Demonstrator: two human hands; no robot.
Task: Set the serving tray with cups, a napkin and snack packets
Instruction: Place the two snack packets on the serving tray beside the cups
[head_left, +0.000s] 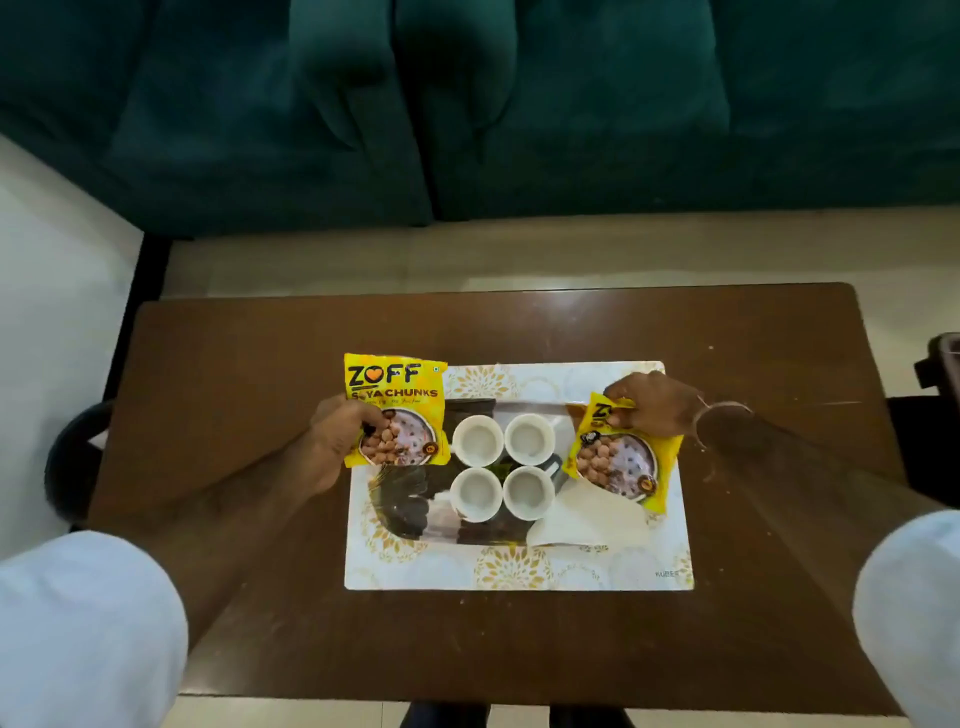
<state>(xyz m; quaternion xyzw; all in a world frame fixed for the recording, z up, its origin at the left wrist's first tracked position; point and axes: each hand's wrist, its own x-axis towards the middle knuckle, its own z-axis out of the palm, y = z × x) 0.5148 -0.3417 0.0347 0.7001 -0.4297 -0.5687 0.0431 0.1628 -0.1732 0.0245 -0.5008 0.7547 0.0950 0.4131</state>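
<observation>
A dark serving tray (467, 538) lies on a white and gold placemat (519, 571). Several white cups (501, 467) stand in a square in the tray's middle. A white napkin (592, 519) lies at the tray's right front. My left hand (332, 441) grips a yellow soya chunks packet (395, 410) at its left edge, over the tray's left side. My right hand (649, 402) pinches the top of a second yellow packet (621, 462), which sits tilted at the tray's right side, partly over the napkin.
The placemat sits on a brown wooden table (260, 364). A green sofa (467, 104) stands beyond the table's far edge. A dark object (943, 364) pokes in at the right edge. Pale floor shows to the left.
</observation>
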